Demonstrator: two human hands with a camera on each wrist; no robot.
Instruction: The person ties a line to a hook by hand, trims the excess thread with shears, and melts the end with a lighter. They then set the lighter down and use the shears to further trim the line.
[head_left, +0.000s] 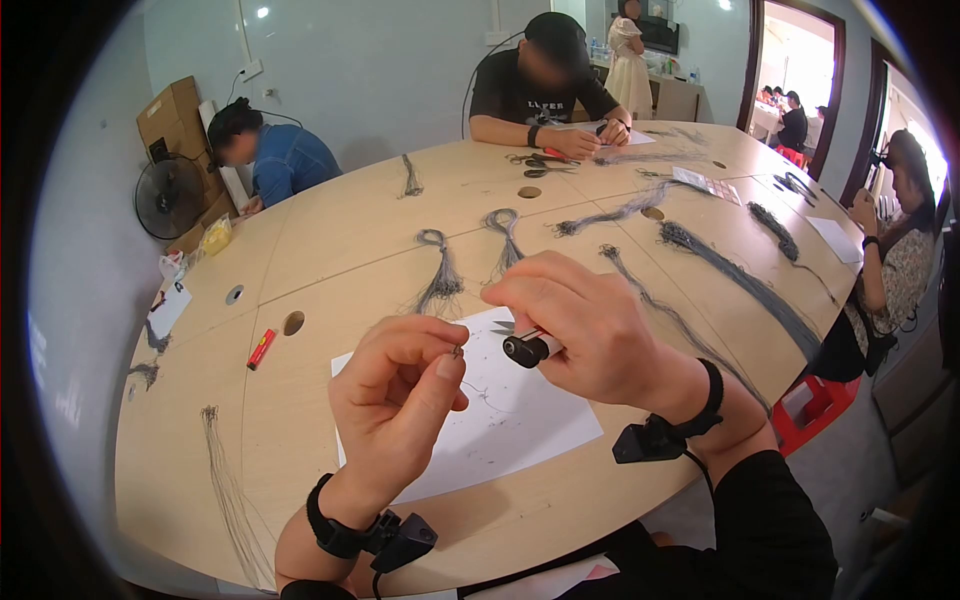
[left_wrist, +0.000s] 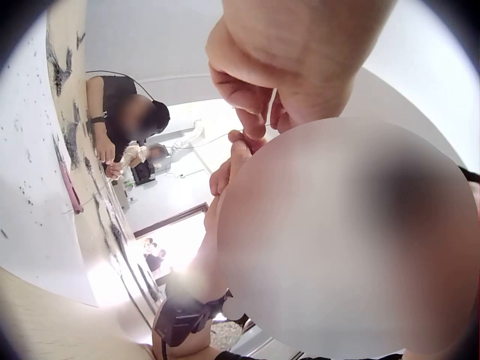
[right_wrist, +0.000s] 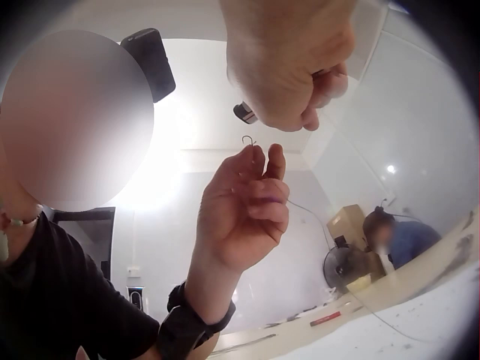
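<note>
Head view, left hand: raised above the white paper sheet, palm turned inward, thumb and forefinger pinching a small metal hook.
Hook position: between both hands, above the paper.
Right hand: fist curled round a black-tipped tool, wrist bent inward.

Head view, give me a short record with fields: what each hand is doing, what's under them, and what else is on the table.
left hand: left hand pinches a small hook between thumb and forefinger
right hand: right hand grips a black-handled tool
under the hands: white paper sheet on the round wooden table
elsewhere on table: grey line bundles, red lighter
</note>
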